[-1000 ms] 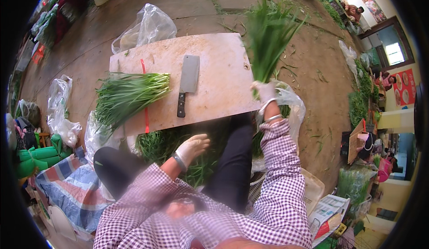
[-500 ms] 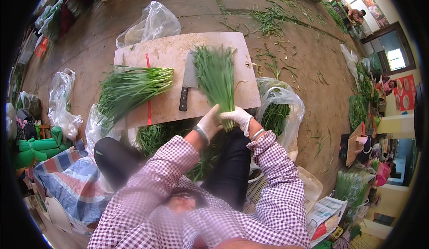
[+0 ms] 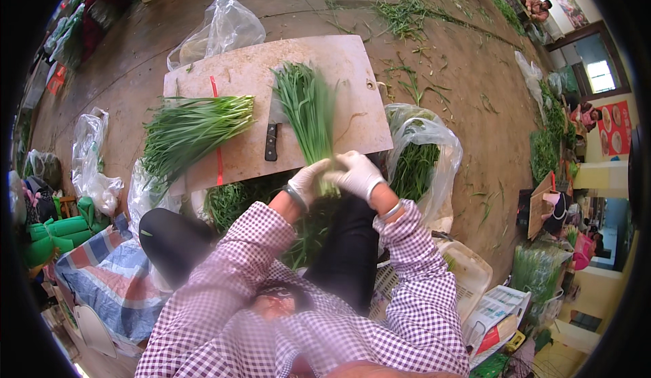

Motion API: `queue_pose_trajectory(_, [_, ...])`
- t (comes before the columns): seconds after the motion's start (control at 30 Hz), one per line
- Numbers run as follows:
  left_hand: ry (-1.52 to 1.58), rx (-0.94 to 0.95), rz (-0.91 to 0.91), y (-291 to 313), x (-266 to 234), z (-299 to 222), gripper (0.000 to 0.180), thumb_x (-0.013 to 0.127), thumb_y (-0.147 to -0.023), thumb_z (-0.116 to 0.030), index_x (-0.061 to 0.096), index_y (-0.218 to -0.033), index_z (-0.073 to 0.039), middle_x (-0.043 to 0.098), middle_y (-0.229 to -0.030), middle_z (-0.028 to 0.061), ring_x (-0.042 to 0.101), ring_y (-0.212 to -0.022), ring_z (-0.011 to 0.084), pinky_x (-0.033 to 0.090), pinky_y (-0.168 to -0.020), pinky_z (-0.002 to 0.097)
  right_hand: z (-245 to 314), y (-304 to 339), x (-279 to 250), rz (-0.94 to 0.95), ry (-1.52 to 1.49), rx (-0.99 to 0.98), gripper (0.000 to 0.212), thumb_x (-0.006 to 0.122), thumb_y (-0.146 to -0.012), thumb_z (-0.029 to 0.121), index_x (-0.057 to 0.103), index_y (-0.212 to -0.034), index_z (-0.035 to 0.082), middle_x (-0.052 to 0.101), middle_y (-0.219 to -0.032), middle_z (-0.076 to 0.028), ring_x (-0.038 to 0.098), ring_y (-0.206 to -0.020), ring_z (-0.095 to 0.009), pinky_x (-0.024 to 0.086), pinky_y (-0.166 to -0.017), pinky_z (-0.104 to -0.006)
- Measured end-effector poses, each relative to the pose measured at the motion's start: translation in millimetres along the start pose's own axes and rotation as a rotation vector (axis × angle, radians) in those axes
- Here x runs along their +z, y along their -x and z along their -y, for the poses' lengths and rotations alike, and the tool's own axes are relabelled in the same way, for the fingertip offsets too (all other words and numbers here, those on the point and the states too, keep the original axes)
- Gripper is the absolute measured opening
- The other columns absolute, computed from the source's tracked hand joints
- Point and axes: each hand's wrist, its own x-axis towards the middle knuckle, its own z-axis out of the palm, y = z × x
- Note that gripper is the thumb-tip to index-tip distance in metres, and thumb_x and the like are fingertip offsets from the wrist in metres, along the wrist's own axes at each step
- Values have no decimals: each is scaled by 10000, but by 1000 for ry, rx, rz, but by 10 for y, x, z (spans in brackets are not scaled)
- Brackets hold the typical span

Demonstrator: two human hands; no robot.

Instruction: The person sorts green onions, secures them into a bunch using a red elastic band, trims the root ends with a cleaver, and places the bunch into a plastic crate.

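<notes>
A bunch of garlic chives [image 3: 307,110] lies over the right part of a pale board [image 3: 258,55], its leaf tips pointing away and blurred along the right side. My left hand [image 3: 309,180], in a white glove, is closed round the bunch near its base at the board's front edge. On the other side, my gloved right hand [image 3: 358,174] has its fingers bent against the same stems. Left of the bunch lies a knife [image 3: 271,142], black handle toward me, its blade mostly under the leaves. A second chive bunch [image 3: 196,130] rests across a red strip [image 3: 218,164] on the left.
A clear bag of greens [image 3: 415,161] stands right of the board, and an empty-looking clear bag [image 3: 230,28] lies behind it. Loose leaves [image 3: 405,15] litter the floor. Beside my right leg is a pale plastic basket [image 3: 468,269]; a striped woven bag [image 3: 112,276] sits left.
The bunch's tips have swung left over the knife blade. My right hand has lifted slightly and turned over the stems, while my left hand keeps its hold. The whole view has shifted a little.
</notes>
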Motion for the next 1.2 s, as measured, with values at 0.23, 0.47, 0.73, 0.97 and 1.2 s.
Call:
queue_pose_trajectory(0.23, [168, 72, -22, 39, -156, 49, 386, 701, -900, -235, 592, -1189, -3, 686, -1076, 126, 675, -962, 271, 550, -923, 455, -632, -588, 231, -399, 78, -52, 480, 729, -750, 62, 649, -1216, 144, 592, -1243, -127, 647, -1001, -307, 534, -876, -367])
queue_pose_trajectory(0.47, [242, 76, 177, 131, -305, -30, 509, 691, -886, -327, 573, -1260, -2, 686, -1111, 129, 670, -995, 250, 525, -941, 446, -370, -622, 301, -198, 341, -5, 223, 615, -826, 55, 621, -1047, 84, 615, -1138, -156, 635, -1027, -356, 533, -852, -436])
queue_pose_trajectory(0.73, [202, 79, 266, 297, -386, -190, 621, 660, -908, -412, 524, -1323, 30, 687, -1129, 144, 698, -965, 230, 558, -890, 420, -157, -215, 423, 77, 478, 138, 193, 553, -887, 113, 717, -955, 38, 708, -982, -188, 702, -920, -339, 570, -766, -422])
queue_pose_trajectory(0.97, [213, 85, 299, 376, -405, -264, 711, 635, -928, -458, 440, -1382, 53, 663, -1167, 142, 693, -984, 237, 576, -885, 418, 214, 368, 1298, 490, 448, -238, 217, 569, -887, 149, 737, -978, 46, 720, -1011, -181, 707, -915, -349, 572, -752, -427])
queue_pose_trajectory(1.2, [100, 83, 94, 365, -450, -227, 543, 673, -903, -410, 593, -1252, -2, 662, -1203, 180, 657, -1086, 306, 528, -957, 499, 261, 391, 834, -75, 109, 108, 186, 681, -784, 167, 685, -939, 65, 666, -948, -169, 654, -928, -347, 539, -828, -422])
